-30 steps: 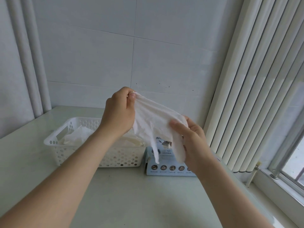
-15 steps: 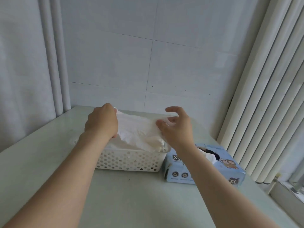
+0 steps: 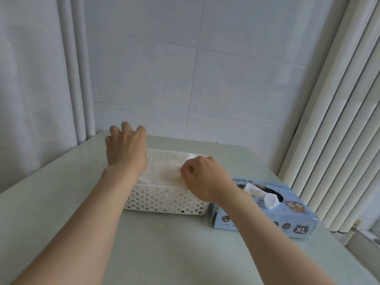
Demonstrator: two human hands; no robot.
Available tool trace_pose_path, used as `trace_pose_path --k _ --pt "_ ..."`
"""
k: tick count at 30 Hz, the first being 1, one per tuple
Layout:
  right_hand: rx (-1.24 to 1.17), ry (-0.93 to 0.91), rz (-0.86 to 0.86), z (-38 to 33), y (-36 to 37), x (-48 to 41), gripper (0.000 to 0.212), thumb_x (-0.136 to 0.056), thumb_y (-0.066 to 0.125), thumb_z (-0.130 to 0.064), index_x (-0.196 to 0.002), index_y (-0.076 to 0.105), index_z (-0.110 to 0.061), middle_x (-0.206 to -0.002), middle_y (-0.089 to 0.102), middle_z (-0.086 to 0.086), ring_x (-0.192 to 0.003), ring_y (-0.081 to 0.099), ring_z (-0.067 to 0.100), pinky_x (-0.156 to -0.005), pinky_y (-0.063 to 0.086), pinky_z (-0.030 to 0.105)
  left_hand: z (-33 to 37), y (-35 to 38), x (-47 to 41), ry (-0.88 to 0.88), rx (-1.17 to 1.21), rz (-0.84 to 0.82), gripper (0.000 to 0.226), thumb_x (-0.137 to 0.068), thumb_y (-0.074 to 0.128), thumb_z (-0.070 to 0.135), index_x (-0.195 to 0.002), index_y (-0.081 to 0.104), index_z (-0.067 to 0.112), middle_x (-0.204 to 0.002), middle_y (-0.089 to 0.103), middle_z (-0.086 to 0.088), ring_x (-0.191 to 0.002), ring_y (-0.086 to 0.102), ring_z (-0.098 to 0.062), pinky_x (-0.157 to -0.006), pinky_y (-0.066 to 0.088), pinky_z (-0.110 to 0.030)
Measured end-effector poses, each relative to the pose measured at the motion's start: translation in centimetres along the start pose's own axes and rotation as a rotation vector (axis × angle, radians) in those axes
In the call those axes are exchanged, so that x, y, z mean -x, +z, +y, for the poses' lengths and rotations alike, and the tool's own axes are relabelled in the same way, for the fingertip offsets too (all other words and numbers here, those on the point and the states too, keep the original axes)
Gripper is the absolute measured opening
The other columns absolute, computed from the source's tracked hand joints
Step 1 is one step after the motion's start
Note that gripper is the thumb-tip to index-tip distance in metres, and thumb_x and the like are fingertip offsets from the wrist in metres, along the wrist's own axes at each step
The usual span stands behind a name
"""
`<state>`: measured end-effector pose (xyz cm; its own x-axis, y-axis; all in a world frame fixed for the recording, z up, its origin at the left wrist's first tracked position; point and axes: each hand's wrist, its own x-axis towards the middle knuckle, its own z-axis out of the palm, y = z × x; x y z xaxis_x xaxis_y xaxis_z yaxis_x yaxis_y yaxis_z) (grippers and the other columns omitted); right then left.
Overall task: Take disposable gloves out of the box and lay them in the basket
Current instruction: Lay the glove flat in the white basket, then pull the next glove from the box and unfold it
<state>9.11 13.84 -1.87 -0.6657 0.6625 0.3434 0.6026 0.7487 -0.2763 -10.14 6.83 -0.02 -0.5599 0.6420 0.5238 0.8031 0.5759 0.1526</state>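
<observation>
A white perforated basket [image 3: 164, 200] sits mid-table with translucent white gloves [image 3: 162, 173] lying flat inside it. My left hand [image 3: 126, 149] hovers over the basket's left end, fingers spread and holding nothing. My right hand [image 3: 200, 177] is curled into a loose fist over the basket's right end, its knuckles down at the top glove. I cannot see anything gripped in it. To the right of the basket lies the blue glove box [image 3: 265, 214], marked XL. A crumpled glove [image 3: 269, 199] pokes out of its top slot.
The pale green table [image 3: 164, 243] meets a white tiled wall behind the basket. White pipes [image 3: 80, 79] run down the back left corner. Vertical blinds [image 3: 339, 120] and a window sill stand close beside the box on the right.
The glove held up between both hands has come down into the basket. My left hand has let go and spread open; my right hand has curled shut over the glove pile.
</observation>
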Motion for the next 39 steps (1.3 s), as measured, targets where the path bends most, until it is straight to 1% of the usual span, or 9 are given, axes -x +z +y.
trace_pose_path --k 2,5,9,12,16,21,25,32,39 --pt "0.032 -0.034 -0.06 -0.1 -0.1 0.5 0.037 -0.099 0.039 -0.024 -0.067 0.043 -0.007 -0.06 0.045 0.003 -0.062 0.039 0.021 -0.061 0.028 0.033 0.4 -0.2 -0.1 0.178 0.179 -0.117 0.02 -0.099 0.068 0.017 -0.115 0.066 0.029 -0.118 0.055 -0.004 -0.121 0.05 -0.034 -0.098 0.046 -0.042" --pt "0.044 -0.092 -0.078 0.0 -0.2 0.8 0.039 -0.104 0.037 -0.027 -0.073 0.048 -0.007 -0.064 0.047 0.002 -0.063 0.042 0.02 -0.059 0.027 0.034 2.0 -1.0 0.7 0.289 0.311 -0.43 0.016 -0.102 0.064 0.037 -0.115 0.071 0.032 -0.118 0.053 0.004 -0.125 0.053 -0.024 -0.103 0.043 -0.036" --pt "0.125 -0.129 0.091 0.7 0.0 1.6 0.035 -0.108 0.035 -0.03 -0.086 0.059 -0.018 -0.084 0.059 -0.002 -0.084 0.052 0.024 -0.078 0.041 0.041 3.2 -1.1 1.5 0.292 0.244 -0.646 0.03 -0.106 0.057 0.044 -0.128 0.069 0.028 -0.124 0.063 0.001 -0.11 0.062 -0.019 -0.092 0.047 -0.03" --pt "0.041 -0.067 0.235 1.9 -1.2 2.5 0.025 -0.105 0.043 -0.019 -0.115 0.066 -0.02 -0.108 0.064 0.001 -0.099 0.055 0.025 -0.09 0.045 0.042 3.4 -1.3 1.5 0.318 0.207 -0.46 0.023 -0.104 0.059 0.039 -0.116 0.072 0.025 -0.115 0.067 0.003 -0.105 0.064 -0.019 -0.092 0.053 -0.036" --pt "-0.012 0.07 0.242 4.9 -3.3 4.2 0.036 -0.089 0.049 0.0 -0.115 0.064 -0.021 -0.118 0.055 -0.001 -0.109 0.055 0.021 -0.098 0.045 0.04 5.7 -1.9 2.0 0.394 0.325 -0.157 0.023 -0.105 0.049 0.024 -0.114 0.07 0.023 -0.108 0.071 0.004 -0.097 0.065 -0.017 -0.085 0.058 -0.04" --pt "-0.052 0.116 0.24 8.9 -5.1 7.4 0.02 -0.086 0.058 -0.026 -0.105 0.061 -0.03 -0.106 0.048 -0.013 -0.103 0.052 0.014 -0.093 0.04 0.035 11.4 -1.9 5.7 0.656 0.416 -0.138 0.028 -0.108 0.044 0.023 -0.124 0.067 0.022 -0.116 0.072 0.006 -0.101 0.067 -0.013 -0.095 0.053 -0.033" --pt "-0.008 0.18 0.062 10.9 -6.5 9.7 0.052 -0.067 0.038 -0.062 -0.11 0.045 -0.034 -0.105 0.04 -0.012 -0.104 0.036 0.019 -0.09 0.033 0.035 14.0 -0.1 8.5 0.79 0.228 -0.062 0.03 -0.109 0.038 0.039 -0.11 0.063 0.022 -0.105 0.068 0.003 -0.098 0.064 -0.021 -0.098 0.045 -0.039" --pt "0.137 0.336 -0.013 11.9 -7.5 9.8 0.034 -0.087 0.057 -0.029 -0.12 0.048 -0.029 -0.109 0.049 -0.006 -0.106 0.049 0.023 -0.097 0.036 0.039 14.4 2.5 9.7 0.766 0.109 -0.055 0.051 -0.1 0.022 0.058 -0.104 0.06 0.025 -0.099 0.068 0.007 -0.098 0.061 -0.02 -0.09 0.046 -0.04" --pt "0.181 0.398 0.137 12.2 -6.9 9.5 0.016 -0.087 0.059 -0.024 -0.087 0.075 -0.022 -0.082 0.069 -0.006 -0.08 0.062 0.021 -0.088 0.052 0.039 14.5 2.5 10.4 0.749 0.144 -0.002 0.04 -0.097 0.017 0.051 -0.087 0.048 0.028 -0.083 0.063 0.008 -0.087 0.06 -0.019 -0.07 0.04 -0.035"
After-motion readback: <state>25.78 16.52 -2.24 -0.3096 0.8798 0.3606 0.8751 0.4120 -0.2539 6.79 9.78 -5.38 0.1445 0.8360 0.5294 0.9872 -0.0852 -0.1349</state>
